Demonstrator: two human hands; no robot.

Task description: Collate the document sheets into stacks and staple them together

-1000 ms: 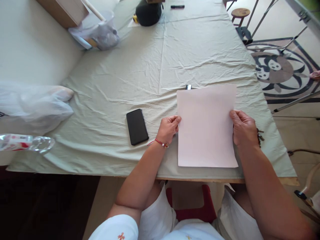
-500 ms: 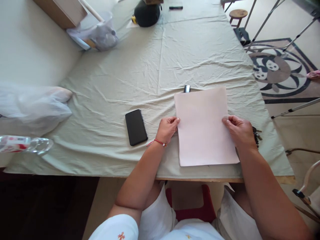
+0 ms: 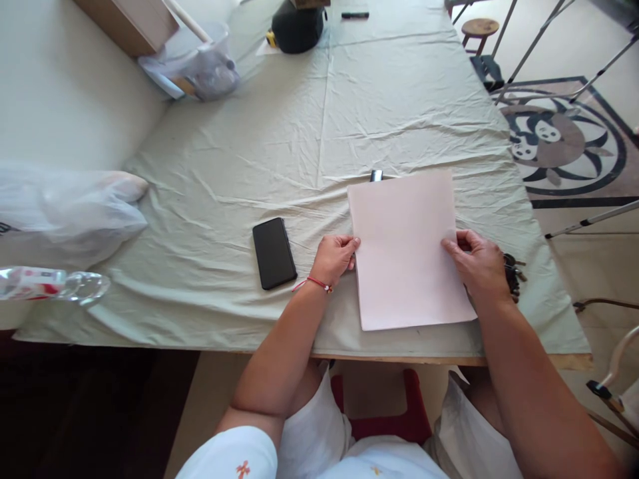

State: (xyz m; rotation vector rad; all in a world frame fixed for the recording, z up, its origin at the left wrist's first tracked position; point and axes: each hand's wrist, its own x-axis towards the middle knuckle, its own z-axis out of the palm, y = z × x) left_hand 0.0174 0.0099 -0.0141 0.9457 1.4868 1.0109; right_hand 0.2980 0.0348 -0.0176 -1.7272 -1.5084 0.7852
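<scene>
White paper (image 3: 404, 259) sits right of centre in the frame, over the desk (image 3: 210, 179). Left hand (image 3: 336, 260) and right hand (image 3: 478, 263) pinch opposite side edges. Light, even pressure; don't buckle it.

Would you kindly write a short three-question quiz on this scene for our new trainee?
1. True or false: the left hand and the right hand hold opposite side edges of the paper.
2. Which of these is nearest the left hand: A) the keys, B) the black phone, C) the plastic bottle?
3. Fill the gap: the bracelet is mostly ___.

Key: 1. True. 2. B. 3. Red.
</scene>
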